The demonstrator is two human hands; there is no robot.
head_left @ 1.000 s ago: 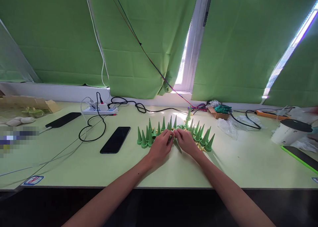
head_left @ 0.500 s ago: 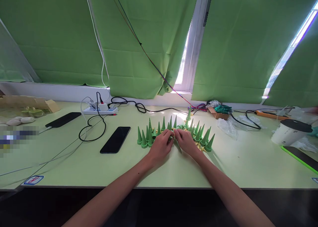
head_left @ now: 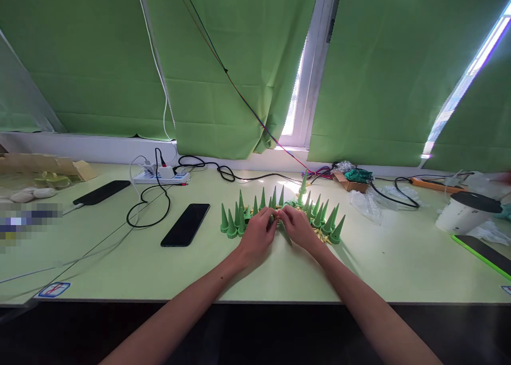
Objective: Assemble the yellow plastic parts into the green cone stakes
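Box (head_left: 82,171): cut off by the left edge; below it, a pixelated patch cannot be made out.
Charging phone (head_left: 102,192): lies flat, near the strip (head_left: 162,177), whose sockets are partly hidden by plugs.
Phone (head_left: 186,225): flat on the table (head_left: 279,280), long axis slanting away to the right, well apart from the hands.
Left cones (head_left: 241,225): upright, tips up, long axes near vertical; some are partly covered by the left hand.
Left hand (head_left: 257,234): fingers curled inward, thumb and forefinger pinching a green piece (head_left: 272,217).
Piece: over the table between the hands, mostly hidden by fingers; which way it points cannot be told.
Right hand (head_left: 298,227): fingers bunched and pressed together, tips beside the left ones; whether anything sits between them cannot be seen.
Tall cone (head_left: 303,187): points up behind the right hand, base partly hidden.
Right cones (head_left: 329,225): tips up, the nearest leaning rightward in view; yellow bits (head_left: 324,237) lie around their bases, too small to tell apart.
Cup (head_left: 467,213): lidded, near the right edge; the green-edged slab (head_left: 485,256) before it is cut off.
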